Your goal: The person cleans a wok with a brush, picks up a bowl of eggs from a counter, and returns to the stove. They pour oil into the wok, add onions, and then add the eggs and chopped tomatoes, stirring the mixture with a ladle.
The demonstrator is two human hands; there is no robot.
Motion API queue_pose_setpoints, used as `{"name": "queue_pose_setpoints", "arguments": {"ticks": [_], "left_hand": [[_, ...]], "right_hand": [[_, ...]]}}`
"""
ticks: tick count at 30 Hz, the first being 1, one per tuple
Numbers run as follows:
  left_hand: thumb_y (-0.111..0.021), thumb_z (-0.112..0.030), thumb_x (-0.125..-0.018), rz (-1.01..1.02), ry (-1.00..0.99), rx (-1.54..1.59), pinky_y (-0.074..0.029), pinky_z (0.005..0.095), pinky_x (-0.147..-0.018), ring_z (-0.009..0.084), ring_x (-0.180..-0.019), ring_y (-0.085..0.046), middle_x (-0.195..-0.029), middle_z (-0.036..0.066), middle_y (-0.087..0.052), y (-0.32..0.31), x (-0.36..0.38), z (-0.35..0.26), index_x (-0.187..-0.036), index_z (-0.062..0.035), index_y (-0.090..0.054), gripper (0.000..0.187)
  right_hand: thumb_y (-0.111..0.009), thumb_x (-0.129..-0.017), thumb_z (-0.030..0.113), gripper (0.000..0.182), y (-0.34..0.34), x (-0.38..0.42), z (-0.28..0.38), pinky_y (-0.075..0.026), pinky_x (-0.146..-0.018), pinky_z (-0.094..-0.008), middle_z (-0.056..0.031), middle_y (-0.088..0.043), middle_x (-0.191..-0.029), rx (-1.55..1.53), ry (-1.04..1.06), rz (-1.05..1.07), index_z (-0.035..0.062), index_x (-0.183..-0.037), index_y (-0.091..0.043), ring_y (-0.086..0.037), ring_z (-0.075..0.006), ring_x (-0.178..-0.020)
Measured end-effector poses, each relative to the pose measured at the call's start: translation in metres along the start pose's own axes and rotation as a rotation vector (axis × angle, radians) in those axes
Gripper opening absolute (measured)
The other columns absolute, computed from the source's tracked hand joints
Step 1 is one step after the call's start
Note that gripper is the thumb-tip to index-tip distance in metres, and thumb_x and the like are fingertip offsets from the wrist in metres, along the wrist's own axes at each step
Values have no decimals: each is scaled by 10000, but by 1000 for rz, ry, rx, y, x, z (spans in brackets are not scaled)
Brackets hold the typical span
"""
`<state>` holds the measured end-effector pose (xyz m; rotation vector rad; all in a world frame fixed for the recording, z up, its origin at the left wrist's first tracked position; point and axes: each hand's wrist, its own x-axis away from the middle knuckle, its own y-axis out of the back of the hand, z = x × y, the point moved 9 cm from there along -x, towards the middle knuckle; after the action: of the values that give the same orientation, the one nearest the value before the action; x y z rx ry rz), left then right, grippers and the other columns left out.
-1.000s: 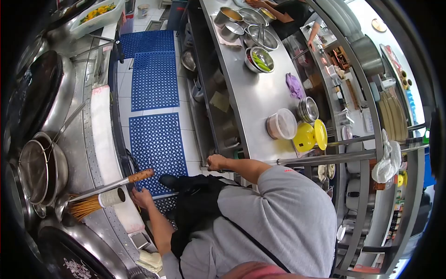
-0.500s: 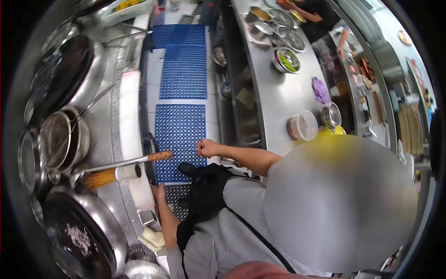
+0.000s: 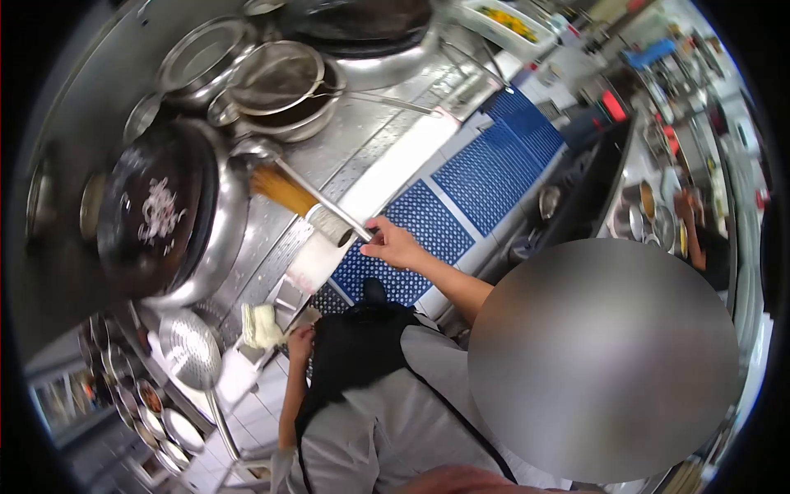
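My right hand [image 3: 392,244] is closed around the handle end of a metal ladle [image 3: 309,185]. Its bowl rests on the steel range top by the bristles of a bamboo wok brush [image 3: 282,189]. Low at the counter edge, my left hand [image 3: 301,342] has its fingers curled on a pale, cloth-like piece [image 3: 308,319], partly hidden. A folded cream cloth [image 3: 262,326] lies beside that hand on the counter. Farther left sits a dark wok [image 3: 152,247] with pinkish-white shreds [image 3: 163,210] inside.
A strainer [image 3: 276,78] lies over a pot beyond the brush, near another wok [image 3: 362,25]. A perforated skimmer [image 3: 191,350] stands at the lower left. Blue mats [image 3: 403,230] cover the floor. Across the aisle, a co-worker's arm [image 3: 694,226] is beside metal bowls. A grey blur hides the right side.
My right hand has gone from a loose fist beside the ladle to gripping its handle. The view has turned toward the range. The pale piece now shows at my left hand.
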<state>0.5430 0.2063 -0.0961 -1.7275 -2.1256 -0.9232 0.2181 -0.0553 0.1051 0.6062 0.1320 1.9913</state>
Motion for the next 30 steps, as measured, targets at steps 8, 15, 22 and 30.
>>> {"name": "queue_pose_setpoints", "arguments": {"ticks": [8, 15, 22, 30], "left_hand": [[-497, 31, -844, -247, 228, 333, -458, 296, -479, 153, -518, -569, -647, 75, -622, 88, 98, 22, -872, 21, -656, 162], [-537, -70, -925, -353, -67, 96, -421, 276, -469, 97, -511, -534, -601, 10, -564, 188, 167, -100, -837, -28, -614, 124], [-673, -298, -890, -774, -561, -412, -491, 423, -774, 321, -861, -642, -911, 160, -658, 239, 139, -307, -879, -14, -644, 286], [-731, -312, -799, -828, -752, -768, -365, 461, -1106, 384, -1189, -554, -1181, 249, -618, 231, 66, -362, -1148, 51, -608, 518]], "right_hand": [[-665, -865, 90, 141, -3, -1, 3, -363, -393, -268, -27, -534, -642, 97, 256, -161, 8, -952, -591, -478, -86, -461], [-661, -894, 73, 286, -28, 47, 79, -424, -415, -267, -54, -589, -658, 1, 232, 31, 1, -1127, -510, -534, -93, -489], [-635, -863, 61, 329, -40, 41, 199, -523, -663, -442, -197, -650, -734, 555, 482, -17, 8, -1159, -503, -679, -389, -692], [-669, -799, 41, 450, -77, 32, 290, -500, -647, -403, -157, -658, -753, 819, 557, 203, 16, -1233, -555, -650, -271, -660]]}}
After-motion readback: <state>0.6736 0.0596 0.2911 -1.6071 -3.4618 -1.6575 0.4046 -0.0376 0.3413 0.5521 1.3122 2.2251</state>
